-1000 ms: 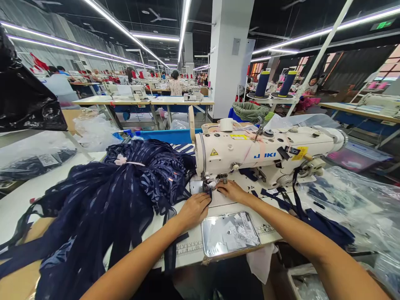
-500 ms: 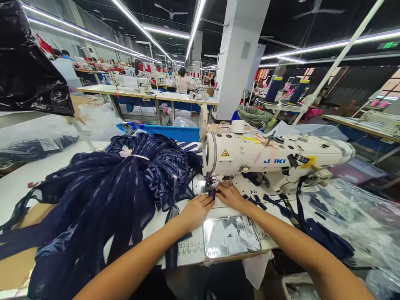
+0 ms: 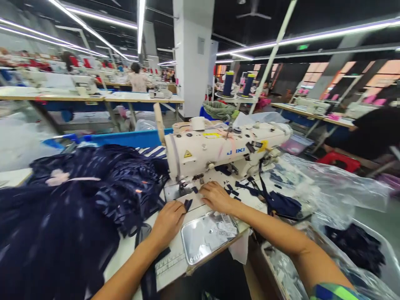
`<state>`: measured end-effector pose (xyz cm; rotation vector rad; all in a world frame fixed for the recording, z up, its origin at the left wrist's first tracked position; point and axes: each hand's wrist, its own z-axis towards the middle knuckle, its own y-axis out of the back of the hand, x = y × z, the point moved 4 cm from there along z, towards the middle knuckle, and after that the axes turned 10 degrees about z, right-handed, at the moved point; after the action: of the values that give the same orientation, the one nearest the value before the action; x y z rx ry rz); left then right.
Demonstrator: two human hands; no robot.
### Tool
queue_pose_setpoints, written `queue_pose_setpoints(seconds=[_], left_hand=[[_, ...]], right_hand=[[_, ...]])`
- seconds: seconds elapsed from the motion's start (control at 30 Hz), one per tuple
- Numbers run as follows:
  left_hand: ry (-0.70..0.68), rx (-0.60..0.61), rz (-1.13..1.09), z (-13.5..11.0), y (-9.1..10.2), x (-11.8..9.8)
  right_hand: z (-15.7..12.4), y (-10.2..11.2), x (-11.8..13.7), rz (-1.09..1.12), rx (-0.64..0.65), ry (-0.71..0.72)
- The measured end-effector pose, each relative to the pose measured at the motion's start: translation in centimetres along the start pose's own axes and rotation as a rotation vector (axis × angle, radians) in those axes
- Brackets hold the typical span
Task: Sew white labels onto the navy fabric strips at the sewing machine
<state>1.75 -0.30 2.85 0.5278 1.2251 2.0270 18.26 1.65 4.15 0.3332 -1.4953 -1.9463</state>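
A white sewing machine [image 3: 203,154] stands before me, its needle area above a metal plate. My left hand [image 3: 169,218] lies in front of it, closed on a navy fabric strip [image 3: 188,205] that sticks out past the fingertips. Right of the needle area, my right hand [image 3: 215,196] has its fingers together and bent, with a small navy fabric piece [image 3: 195,189] at their tips. A big bundle of navy straps [image 3: 125,175], tied with a pale band, is heaped left of the machine. Below my hands lies a shiny metal tray [image 3: 195,237] holding white labels [image 3: 223,230].
Dark scraps [image 3: 230,189] are strewn right of my right hand, beside a navy cloth [image 3: 284,203]. Clear plastic sheeting [image 3: 337,179] covers the right side. A box [image 3: 278,266] sits below the table edge. Across the aisle a person [image 3: 137,79] sits at another table.
The view has swung to the right. My hands have moved apart: the left has drawn back from the needle area with the strip, while the right stays beside the machine.
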Motion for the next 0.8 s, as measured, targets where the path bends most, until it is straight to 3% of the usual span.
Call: queue_pose_setpoints(seconds=[0.13, 0.23, 0.37, 0.47, 0.53, 0.63, 0.8], left_hand=[[-0.035, -0.188, -0.027, 0.2, 1.5, -0.5], [-0.07, -0.286, -0.028, 0.2, 2.5, -1.6], [-0.128, -0.311, -0.03, 0.5, 3.3, -3.3], [-0.144, -0.318, -0.027, 0.9, 3.4, -4.3], [-0.148, -0.343, -0.012, 1.0, 3.5, -4.7], [-0.17, -0.383, 0.021, 1.0, 3.7, -5.3], [-0.096, -0.314, -0.091, 0.0, 2.6, -3.9]], right_hand=[[-5.8, 2.8, 2.1, 0.178, -0.244, 0.09], [-10.7, 3.5, 3.0, 0.229, -0.422, 0.099], [-15.0, 4.4, 1.1, 0.135, -0.59, -0.09], [-16.3, 5.7, -1.2, 0.027, -0.653, -0.261], [-16.8, 6.1, -1.8, 0.0, -0.667, -0.276], [-17.9, 4.6, -0.9, 0.022, -0.625, -0.221], [-21.7, -3.1, 2.5, 0.115, -0.402, -0.264]])
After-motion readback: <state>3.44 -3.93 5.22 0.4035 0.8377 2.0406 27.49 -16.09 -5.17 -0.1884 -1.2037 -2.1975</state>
